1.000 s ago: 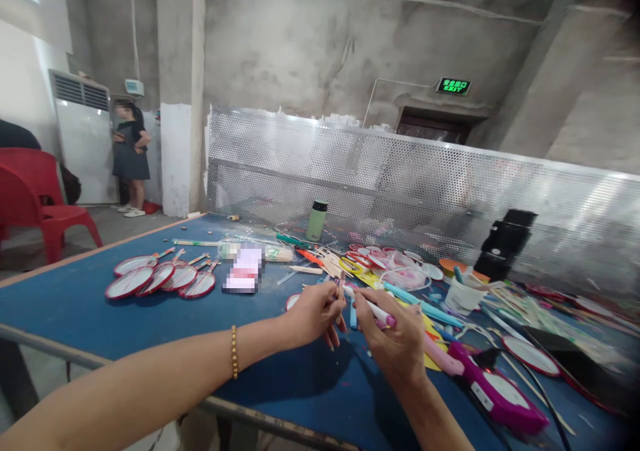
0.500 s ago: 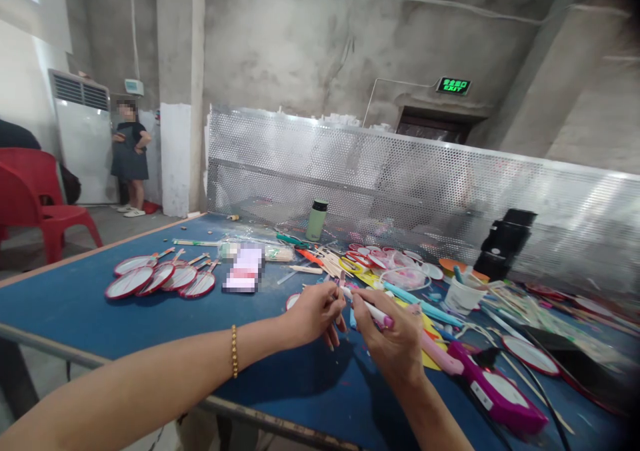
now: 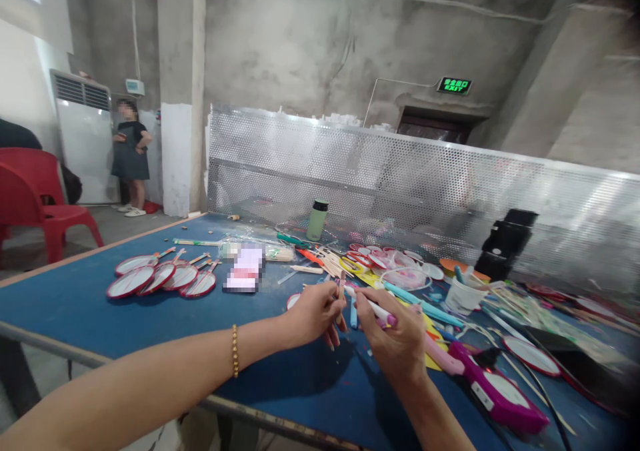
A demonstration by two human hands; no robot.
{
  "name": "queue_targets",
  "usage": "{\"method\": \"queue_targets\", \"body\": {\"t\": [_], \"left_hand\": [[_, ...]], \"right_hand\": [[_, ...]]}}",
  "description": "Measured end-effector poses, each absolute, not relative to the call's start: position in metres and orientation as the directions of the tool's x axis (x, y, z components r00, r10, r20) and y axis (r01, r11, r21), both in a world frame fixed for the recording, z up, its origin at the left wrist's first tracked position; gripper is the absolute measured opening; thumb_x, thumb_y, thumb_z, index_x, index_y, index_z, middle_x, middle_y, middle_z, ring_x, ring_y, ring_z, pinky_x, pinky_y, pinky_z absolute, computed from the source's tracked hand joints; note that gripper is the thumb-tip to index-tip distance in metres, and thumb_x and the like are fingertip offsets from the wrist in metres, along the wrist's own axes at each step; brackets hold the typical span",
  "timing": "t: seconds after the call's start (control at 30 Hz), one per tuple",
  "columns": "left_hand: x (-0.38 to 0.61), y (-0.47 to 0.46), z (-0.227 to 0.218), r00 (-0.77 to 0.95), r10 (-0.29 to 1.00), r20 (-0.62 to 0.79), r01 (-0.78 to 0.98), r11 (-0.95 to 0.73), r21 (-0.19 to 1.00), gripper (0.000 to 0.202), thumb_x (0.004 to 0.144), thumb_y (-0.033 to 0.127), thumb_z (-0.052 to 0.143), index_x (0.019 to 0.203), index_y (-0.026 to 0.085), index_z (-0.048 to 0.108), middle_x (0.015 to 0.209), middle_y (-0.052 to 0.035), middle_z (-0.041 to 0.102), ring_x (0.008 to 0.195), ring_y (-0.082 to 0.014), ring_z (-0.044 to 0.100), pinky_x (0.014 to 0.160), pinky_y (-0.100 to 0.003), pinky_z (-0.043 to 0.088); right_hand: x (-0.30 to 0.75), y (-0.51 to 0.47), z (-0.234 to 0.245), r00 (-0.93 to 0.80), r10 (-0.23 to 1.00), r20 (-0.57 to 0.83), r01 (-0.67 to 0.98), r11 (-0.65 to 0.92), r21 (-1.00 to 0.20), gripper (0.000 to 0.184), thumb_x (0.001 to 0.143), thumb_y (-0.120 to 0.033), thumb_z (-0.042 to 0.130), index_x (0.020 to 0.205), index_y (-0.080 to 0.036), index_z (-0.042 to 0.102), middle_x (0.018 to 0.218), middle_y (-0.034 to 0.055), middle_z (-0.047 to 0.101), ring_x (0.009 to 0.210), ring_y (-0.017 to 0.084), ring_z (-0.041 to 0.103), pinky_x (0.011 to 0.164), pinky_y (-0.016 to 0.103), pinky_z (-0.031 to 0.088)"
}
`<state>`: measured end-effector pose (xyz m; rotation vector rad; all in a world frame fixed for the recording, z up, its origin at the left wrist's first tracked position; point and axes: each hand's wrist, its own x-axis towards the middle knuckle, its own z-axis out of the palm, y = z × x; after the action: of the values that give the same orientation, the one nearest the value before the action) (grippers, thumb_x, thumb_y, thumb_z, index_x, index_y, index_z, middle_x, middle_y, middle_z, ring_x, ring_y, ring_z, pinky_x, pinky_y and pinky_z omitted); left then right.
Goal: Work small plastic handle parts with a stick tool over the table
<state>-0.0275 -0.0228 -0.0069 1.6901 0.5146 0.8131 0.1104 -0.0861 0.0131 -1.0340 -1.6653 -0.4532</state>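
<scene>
My left hand (image 3: 314,312) is closed in a pinch on a thin wooden stick (image 3: 341,291) held upright above the blue table (image 3: 75,297). My right hand (image 3: 395,334) grips a white and pink marker (image 3: 373,309) whose tip points left at the stick. The two hands almost touch at the middle of the table. A gold bracelet (image 3: 234,351) sits on my left wrist.
Several red-rimmed round fans (image 3: 160,277) lie at the left. A green bottle (image 3: 317,220) stands by the perforated metal screen (image 3: 400,177). Sticks, coloured discs, a white cup (image 3: 463,296) and a purple tool (image 3: 493,387) crowd the right. A red chair (image 3: 35,201) and a standing person (image 3: 129,154) are far left.
Both hands stay together with only tiny shifts; the marker tip keeps working at the stick. The person at the far left has shifted slightly.
</scene>
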Motion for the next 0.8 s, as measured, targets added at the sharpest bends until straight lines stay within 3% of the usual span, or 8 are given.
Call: {"method": "queue_targets", "body": {"t": [0.5,0.8], "left_hand": [[-0.0273,-0.0221,-0.0073,0.669,0.701,0.246,-0.079,-0.262,0.962,0.028,0.088,0.046,0.05,0.086,0.019,0.041,0.061,0.0019,0.06,0.039,-0.0115,0.057,0.037,-0.021,0.047],[-0.0259,-0.0216,-0.0092,0.667,0.709,0.23,-0.063,-0.253,0.965,0.026,0.089,0.044,0.048,0.086,0.019,0.041,0.061,0.0019,0.06,0.038,-0.0109,0.057,0.037,-0.02,0.047]], "right_hand": [[0.111,-0.087,0.0133,-0.085,0.373,0.924,0.813,0.562,-0.152,0.011,0.087,-0.019,0.058,0.082,-0.02,0.067,0.072,0.0013,0.071,0.063,0.014,0.066,0.062,0.024,0.052],[0.1096,-0.0899,0.0171,-0.033,0.375,0.926,0.824,0.535,-0.188,0.012,0.088,-0.021,0.058,0.083,-0.019,0.069,0.067,0.0001,0.069,0.058,0.013,0.064,0.06,0.023,0.051]]}}
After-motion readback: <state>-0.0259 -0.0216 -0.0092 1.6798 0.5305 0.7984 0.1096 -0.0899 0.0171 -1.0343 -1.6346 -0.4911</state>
